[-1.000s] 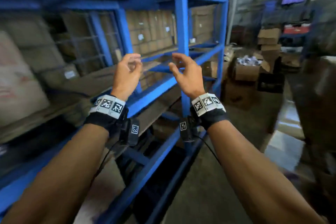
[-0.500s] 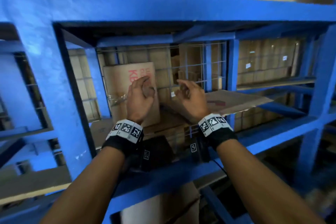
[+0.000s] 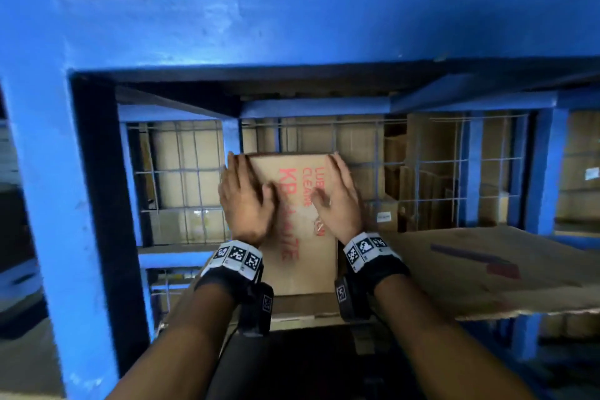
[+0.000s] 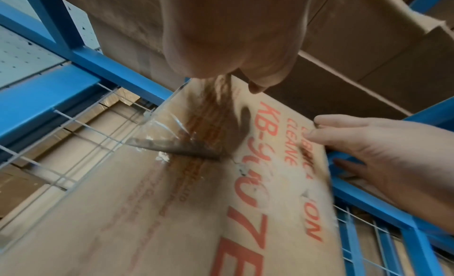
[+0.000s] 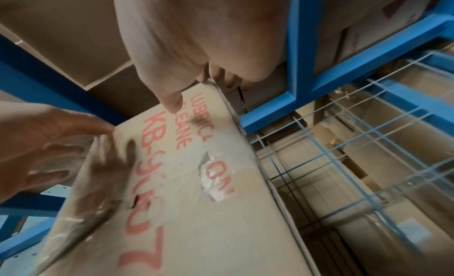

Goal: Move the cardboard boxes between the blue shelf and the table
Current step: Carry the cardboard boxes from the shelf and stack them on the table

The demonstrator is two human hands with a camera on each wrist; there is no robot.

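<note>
Both forearms are reaching into the blue metal shelf (image 3: 292, 29). The left hand (image 3: 243, 198) and right hand (image 3: 337, 198) are gripping the upper corners of the upright, red-lettered brown cardboard box (image 3: 298, 253), fingers hooking over its top edge, thumbs pressing its front.

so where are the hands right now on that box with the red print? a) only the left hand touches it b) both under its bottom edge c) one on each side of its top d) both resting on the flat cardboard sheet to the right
c: the left hand and right hand sit on either side of the upper part of the cardboard box, fingers reaching its top corners, on the blue shelf.
</note>
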